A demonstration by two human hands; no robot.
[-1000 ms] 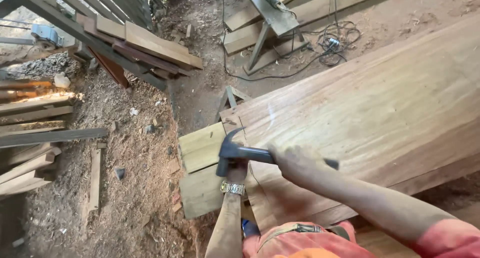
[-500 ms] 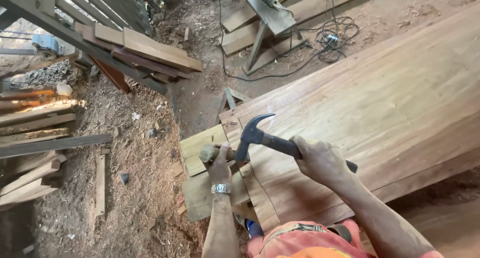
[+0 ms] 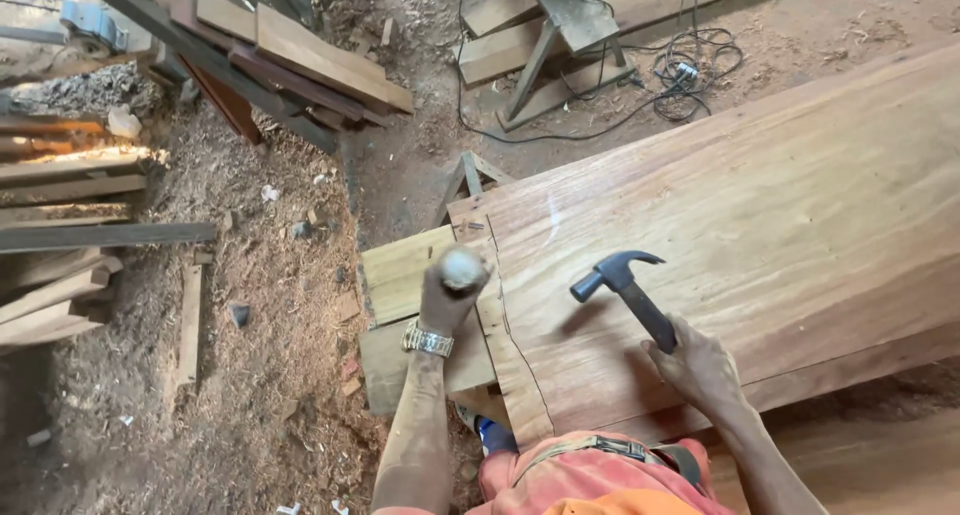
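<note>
My right hand (image 3: 697, 363) grips the handle of a dark claw hammer (image 3: 622, 283), raised above a large reddish wooden slab (image 3: 780, 225). My left hand (image 3: 447, 297), with a metal watch on the wrist, is wrapped round the shaft of a chisel-like tool with a round pale butt end (image 3: 461, 267). The tool stands upright at the slab's left end, near a dark curved line drawn on the wood. Its tip is hidden by my hand.
Pale wooden blocks (image 3: 400, 275) lie under the slab's left end. Stacked planks (image 3: 290, 60) and boards (image 3: 70, 225) lie on sawdust-covered ground to the left. A wooden trestle (image 3: 545, 35) and coiled black cable (image 3: 690, 65) sit at the back.
The hammer has swung up and to the right, away from the tool's butt end. My left hand has kept its hold on the tool at the slab's end.
</note>
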